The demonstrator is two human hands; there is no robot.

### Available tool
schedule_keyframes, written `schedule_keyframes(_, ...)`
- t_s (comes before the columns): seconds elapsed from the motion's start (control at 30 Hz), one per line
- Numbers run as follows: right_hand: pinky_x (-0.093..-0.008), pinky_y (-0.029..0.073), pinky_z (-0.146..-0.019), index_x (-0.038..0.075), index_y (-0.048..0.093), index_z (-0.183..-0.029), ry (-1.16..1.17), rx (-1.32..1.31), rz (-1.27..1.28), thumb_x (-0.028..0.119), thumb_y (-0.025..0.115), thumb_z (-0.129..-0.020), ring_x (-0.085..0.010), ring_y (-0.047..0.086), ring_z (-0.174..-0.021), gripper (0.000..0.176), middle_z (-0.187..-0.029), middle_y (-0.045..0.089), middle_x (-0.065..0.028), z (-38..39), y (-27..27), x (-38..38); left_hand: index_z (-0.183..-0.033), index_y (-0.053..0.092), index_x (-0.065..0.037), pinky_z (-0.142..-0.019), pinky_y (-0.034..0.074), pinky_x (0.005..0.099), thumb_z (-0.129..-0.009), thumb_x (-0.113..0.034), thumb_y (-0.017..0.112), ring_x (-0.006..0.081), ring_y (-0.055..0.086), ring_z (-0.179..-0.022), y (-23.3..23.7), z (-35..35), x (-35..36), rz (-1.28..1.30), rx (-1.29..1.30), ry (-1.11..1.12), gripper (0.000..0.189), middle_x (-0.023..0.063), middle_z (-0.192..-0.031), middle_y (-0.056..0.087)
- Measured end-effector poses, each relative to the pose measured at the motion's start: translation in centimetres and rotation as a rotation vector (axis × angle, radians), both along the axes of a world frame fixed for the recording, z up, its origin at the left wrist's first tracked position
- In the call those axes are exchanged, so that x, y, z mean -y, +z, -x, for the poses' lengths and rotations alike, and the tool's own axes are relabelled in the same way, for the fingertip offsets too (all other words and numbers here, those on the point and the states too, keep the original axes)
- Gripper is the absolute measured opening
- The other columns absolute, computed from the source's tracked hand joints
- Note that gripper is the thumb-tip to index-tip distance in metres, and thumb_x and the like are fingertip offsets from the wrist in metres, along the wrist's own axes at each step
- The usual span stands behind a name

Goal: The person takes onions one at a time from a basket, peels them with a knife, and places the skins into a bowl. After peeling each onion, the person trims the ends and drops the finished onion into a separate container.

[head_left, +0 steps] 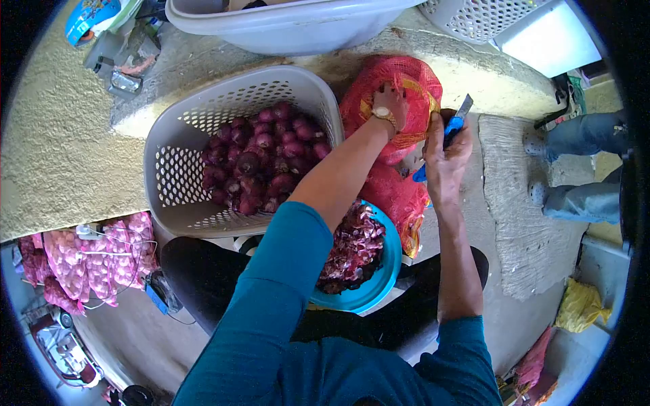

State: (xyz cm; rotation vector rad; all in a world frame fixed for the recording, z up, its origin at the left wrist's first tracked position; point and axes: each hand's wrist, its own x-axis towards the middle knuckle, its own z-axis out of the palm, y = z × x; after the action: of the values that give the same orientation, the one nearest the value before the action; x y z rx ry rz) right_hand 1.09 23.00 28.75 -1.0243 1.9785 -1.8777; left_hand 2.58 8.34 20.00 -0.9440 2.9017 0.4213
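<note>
My left hand (393, 103), with a band and pale round piece at the wrist, reaches into or against a red mesh bag (421, 73); its fingers are obscured by the netting. My right hand (448, 150) is closed around a blue utility knife (455, 125), blade pointing up and away, its fingertips at the bag's right side. To the left, a grey perforated basket (162, 145) holds many red onions (261, 159). Between my legs sits a turquoise basin (391, 260) filled with onion skins and scraps (355, 247).
More red mesh (389, 196) lies below the bag. A large grey tub (291, 30) stands on the ledge ahead. Pink net sacks of bulbs (101, 257) are at left. At right, a person's legs in jeans (586, 203) stand near a rough mat (521, 216).
</note>
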Motion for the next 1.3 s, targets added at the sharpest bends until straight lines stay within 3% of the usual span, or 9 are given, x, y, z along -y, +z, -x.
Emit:
schedule_keyframes(0.2,-0.0217,0.037,-0.045,0.004,0.054,-0.102,-0.013,-0.014,-0.063,0.014,0.059,-0.098,-0.0032,0.044,-0.053,0.013,-0.07,0.052,0.0021,0.3,-0.1,-0.1,-0.12,0.065,-0.008,-0.09,0.052,0.0443,-0.096,-0.027,0.048,0.0378,0.058,-0.116,-4.0,2.0,2.2,0.156,0.138,-0.151,0.035,0.0144,-0.13,0.059)
schedule_keyframes(0.33,-0.021,0.037,-0.048,0.004,0.054,-0.102,0.012,0.035,-0.044,0.015,0.059,-0.098,-0.0025,0.044,-0.057,0.013,-0.073,0.053,0.0022,0.0,0.6,-0.2,-0.116,0.066,-0.007,-0.089,0.053,0.0423,-0.089,-0.02,0.057,0.034,0.066,-0.101,1.5,-1.7,1.1,0.053,-0.015,0.014,0.031,0.0132,-0.111,0.068)
schedule_keyframes(0.43,-0.0263,0.044,-0.069,-0.001,0.054,-0.105,0.029,0.115,0.0,0.01,0.061,-0.096,-0.0087,0.051,-0.075,0.016,-0.085,0.058,-0.0026,-0.1,0.8,0.1,-0.118,0.062,-0.004,-0.091,0.052,0.0448,-0.083,-0.015,0.063,0.031,0.066,-0.099,6.0,-4.1,1.3,0.009,0.106,-0.091,0.037,0.0133,-0.101,0.068)
schedule_keyframes(0.6,-0.0233,0.039,-0.055,0.003,0.055,-0.104,0.007,0.024,0.064,0.016,0.06,-0.098,-0.005,0.045,-0.064,0.015,-0.077,0.055,0.0016,-0.2,0.3,0.8,-0.124,0.052,0.0,-0.091,0.049,0.0416,-0.079,-0.014,0.069,0.0362,0.062,-0.106,12.1,-13.4,-1.1,-0.224,-0.471,-0.178,0.05,0.016,-0.114,0.065)
schedule_keyframes(0.7,-0.0262,0.044,-0.069,-0.002,0.055,-0.104,-0.006,-0.006,-0.01,0.011,0.062,-0.096,-0.0091,0.051,-0.074,0.017,-0.084,0.058,-0.0031,-1.3,1.3,0.8,-0.132,0.048,-0.001,-0.092,0.05,0.0386,-0.084,-0.013,0.067,0.0283,0.062,-0.108,13.5,-18.2,-2.4,-0.707,-0.839,-0.142,0.053,0.0114,-0.118,0.062)
schedule_keyframes(0.8,-0.0284,0.044,-0.063,-0.002,0.057,-0.102,0.11,-0.05,-0.114,0.013,0.065,-0.094,-0.0101,0.05,-0.067,0.019,-0.077,0.057,-0.0029,-1.6,0.3,0.7,-0.142,0.041,-0.002,-0.098,0.05,0.0392,-0.095,-0.011,0.057,0.0212,0.059,-0.114,13.6,-22.5,-3.8,-1.507,-0.99,0.249,0.05,0.0134,-0.128,0.057)
schedule_keyframes(1.03,-0.0335,0.042,-0.053,-0.003,0.058,-0.1,0.202,-0.153,-0.234,0.024,0.07,-0.091,-0.0129,0.047,-0.057,0.031,-0.066,0.054,-0.0042,-3.5,1.1,-0.1,-0.138,0.045,-0.006,-0.1,0.049,0.0437,-0.102,-0.031,0.047,0.02,0.058,-0.114,12.2,-26.8,-6.6,-1.518,-1.15,0.506,0.044,0.0089,-0.126,0.057)
schedule_keyframes(1.13,-0.0361,0.043,-0.055,-0.003,0.056,-0.101,0.097,-0.263,-0.483,0.03,0.068,-0.092,-0.0177,0.049,-0.059,0.036,-0.069,0.055,-0.0102,-4.7,1.5,-0.7,-0.129,0.051,-0.006,-0.097,0.05,0.0425,-0.102,-0.043,0.045,0.0209,0.059,-0.11,10.8,-27.2,-6.4,-1.576,-1.249,0.362,0.046,0.0094,-0.119,0.06)
schedule_keyframes(1.3,-0.0425,0.044,-0.06,-0.006,0.051,-0.102,0.04,-0.34,-0.132,0.032,0.057,-0.098,-0.0281,0.053,-0.066,0.039,-0.078,0.057,-0.0191,-6.0,1.8,-2.2,-0.12,0.056,-0.004,-0.094,0.052,0.0398,-0.1,-0.051,0.045,0.0225,0.06,-0.107,10.6,-26.9,-7.1,-1.889,-1.37,0.464,0.052,0.0105,-0.111,0.062)
